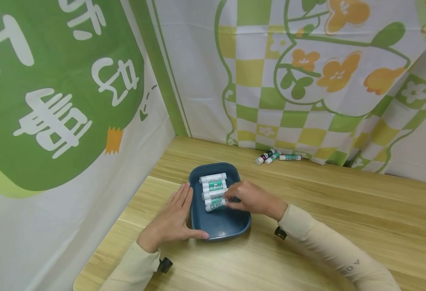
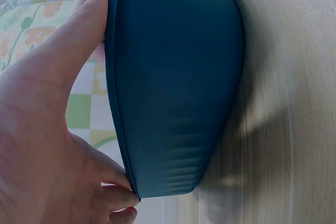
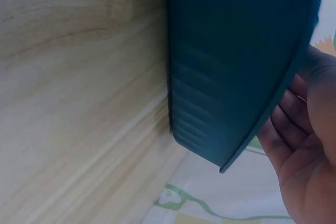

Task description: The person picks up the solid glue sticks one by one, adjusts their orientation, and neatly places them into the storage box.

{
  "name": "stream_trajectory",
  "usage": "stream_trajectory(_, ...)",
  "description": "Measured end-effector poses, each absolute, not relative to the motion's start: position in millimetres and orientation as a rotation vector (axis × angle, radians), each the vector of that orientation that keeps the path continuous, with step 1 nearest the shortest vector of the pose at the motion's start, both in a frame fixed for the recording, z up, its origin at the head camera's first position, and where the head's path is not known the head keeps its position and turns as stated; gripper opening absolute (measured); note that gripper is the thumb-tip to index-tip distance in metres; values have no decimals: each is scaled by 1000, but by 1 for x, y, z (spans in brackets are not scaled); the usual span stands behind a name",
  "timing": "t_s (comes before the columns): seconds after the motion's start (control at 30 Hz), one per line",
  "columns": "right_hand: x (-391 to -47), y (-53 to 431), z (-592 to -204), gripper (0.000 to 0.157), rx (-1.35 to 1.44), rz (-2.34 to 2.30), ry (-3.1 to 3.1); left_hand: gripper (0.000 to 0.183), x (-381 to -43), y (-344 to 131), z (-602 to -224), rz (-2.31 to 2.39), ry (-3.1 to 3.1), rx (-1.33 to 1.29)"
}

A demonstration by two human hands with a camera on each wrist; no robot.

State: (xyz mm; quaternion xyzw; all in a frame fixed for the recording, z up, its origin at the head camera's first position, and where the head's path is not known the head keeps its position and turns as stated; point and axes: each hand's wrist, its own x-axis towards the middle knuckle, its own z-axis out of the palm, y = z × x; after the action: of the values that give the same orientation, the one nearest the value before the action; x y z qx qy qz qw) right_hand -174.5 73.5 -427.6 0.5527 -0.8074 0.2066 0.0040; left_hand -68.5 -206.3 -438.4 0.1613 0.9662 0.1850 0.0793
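A blue tray (image 1: pixel 221 233) stands on the table, holding several white glue sticks (image 1: pixel 213 178) in a column, some with green labels. My right hand (image 1: pixel 252 198) reaches in over the tray's right rim, thumb and fingers pinching the right end of the nearest glue stick (image 1: pixel 215 204), which lies slightly tilted. In the right wrist view, the tray wall (image 3: pixel 231 56) hides those fingertips. My left hand (image 1: pixel 173 220) rests against the tray's left side with fingers extended, its thumb stretched to the front rim. The left wrist view shows this hand (image 2: pixel 47 108) along the rim.
Three more sticks lie at the back of the table: a black-and-white one (image 1: pixel 265 156), a green-and-white one (image 1: pixel 273 157) and another green-and-white one (image 1: pixel 290 157). Behind them hangs a patterned curtain (image 1: pixel 263 101). A green-and-white cloth (image 1: pixel 71 161) covers the left side.
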Motion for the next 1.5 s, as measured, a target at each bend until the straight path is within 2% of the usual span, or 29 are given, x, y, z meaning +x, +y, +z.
stream_trajectory(0.23,-174,68,-429,13,1692,551,-2617,145,-68,-206,-438,551,2892,477)
stream_trajectory(0.5,-172,56,-428,7,1578,213,-2737,145,-67,-207,-437,562,2882,465)
stream_trajectory(0.77,-171,48,-430,16,1504,63,-2797,145,-67,-207,-437,574,2885,470)
stream_trajectory(0.97,-170,43,-431,11,1471,-88,-2801,145,-68,-207,-438,572,2886,470)
stream_trajectory(1.5,-169,41,-431,13,1457,-123,-2780,146,-68,-206,-438,579,2896,472)
